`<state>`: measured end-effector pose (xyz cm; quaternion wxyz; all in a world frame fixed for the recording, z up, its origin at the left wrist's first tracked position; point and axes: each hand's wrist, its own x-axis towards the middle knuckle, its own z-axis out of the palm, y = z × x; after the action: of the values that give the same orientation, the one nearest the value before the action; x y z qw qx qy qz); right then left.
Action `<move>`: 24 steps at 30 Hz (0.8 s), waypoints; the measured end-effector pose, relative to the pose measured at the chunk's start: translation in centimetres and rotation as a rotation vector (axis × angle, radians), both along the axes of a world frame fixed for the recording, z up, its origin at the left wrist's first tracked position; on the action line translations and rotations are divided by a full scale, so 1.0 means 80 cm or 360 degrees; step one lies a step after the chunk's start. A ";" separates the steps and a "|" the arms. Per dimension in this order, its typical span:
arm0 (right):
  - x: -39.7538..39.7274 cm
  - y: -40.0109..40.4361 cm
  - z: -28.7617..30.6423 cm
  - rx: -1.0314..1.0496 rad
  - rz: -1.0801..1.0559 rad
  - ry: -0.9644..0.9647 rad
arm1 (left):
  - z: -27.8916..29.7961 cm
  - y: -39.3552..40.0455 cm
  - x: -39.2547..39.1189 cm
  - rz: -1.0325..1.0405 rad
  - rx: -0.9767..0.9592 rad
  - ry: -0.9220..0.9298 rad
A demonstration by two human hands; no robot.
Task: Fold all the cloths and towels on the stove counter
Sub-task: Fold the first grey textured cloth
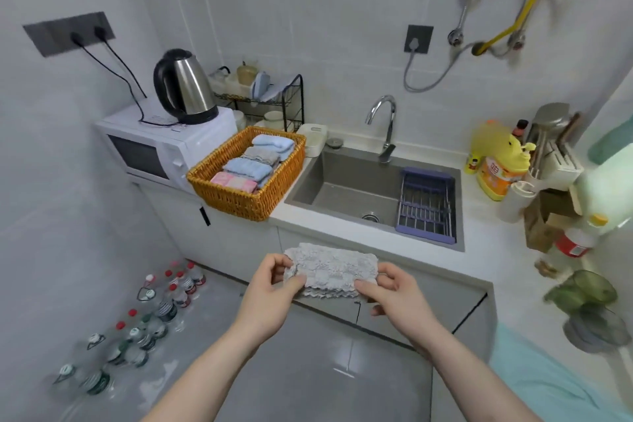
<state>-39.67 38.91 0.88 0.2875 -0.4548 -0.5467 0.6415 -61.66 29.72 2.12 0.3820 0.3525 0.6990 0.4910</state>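
Left hand (274,288) and right hand (390,288) each pinch an end of the folded grey cloth (330,269). Beyond the grip: sink (349,188); beyond-left, wicker basket (239,195) holding folded towels (253,161) on the tabletop (486,250).

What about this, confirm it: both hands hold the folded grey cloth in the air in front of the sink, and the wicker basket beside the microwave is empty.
Wrong on the basket. The head view shows the wicker basket beside the microwave holding four folded cloths. The rest stands: left hand and right hand hold the folded grey cloth in front of the sink.
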 end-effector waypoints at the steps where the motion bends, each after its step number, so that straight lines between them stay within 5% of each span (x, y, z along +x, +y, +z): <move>1: -0.016 0.010 0.001 -0.0001 0.0036 -0.0007 | 0.004 0.003 -0.012 0.0040 -0.0004 -0.0014; 24: -0.359 0.199 -0.016 0.0053 0.0082 -0.0129 | -0.009 0.197 -0.375 -0.0047 -0.0045 0.0137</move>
<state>-68.43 54.79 -0.38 0.2562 -0.4614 -0.5801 0.6204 -91.68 45.49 1.42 0.3638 0.3782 0.7165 0.4597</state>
